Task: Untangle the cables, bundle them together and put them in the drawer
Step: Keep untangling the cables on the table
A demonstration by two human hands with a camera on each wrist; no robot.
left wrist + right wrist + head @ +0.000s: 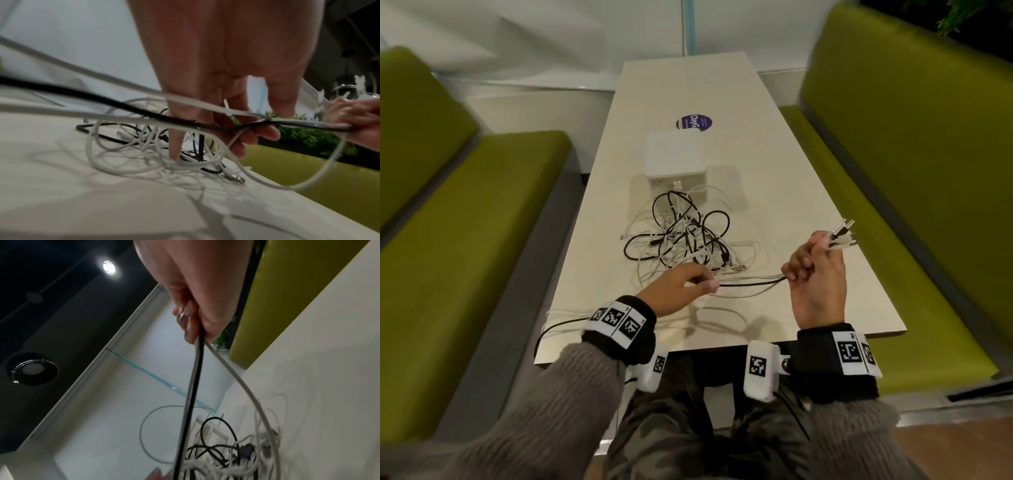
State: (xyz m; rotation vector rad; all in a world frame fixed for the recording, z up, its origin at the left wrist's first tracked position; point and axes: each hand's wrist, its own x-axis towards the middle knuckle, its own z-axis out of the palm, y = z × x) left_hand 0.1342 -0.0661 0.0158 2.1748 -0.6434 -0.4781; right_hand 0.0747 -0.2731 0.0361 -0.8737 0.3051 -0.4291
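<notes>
A tangle of black and white cables point(681, 236) lies mid-table in front of a small white drawer box point(674, 156). My right hand point(815, 263) is raised at the right and grips several cable ends, whose plugs point(844, 234) stick out above the fist. From it a black cable and white cables point(750, 284) run left to my left hand point(688, 284), which pinches them just above the table. In the left wrist view those strands point(144, 113) cross under the fingers point(255, 136). The right wrist view shows the strands point(197, 363) hanging from the fist to the pile point(224, 456).
The narrow cream table point(774, 171) stands between two green benches point(465, 240) point(911, 171). A round purple sticker point(694, 122) lies behind the box. Some cable slack point(558, 322) trails over the near left table edge.
</notes>
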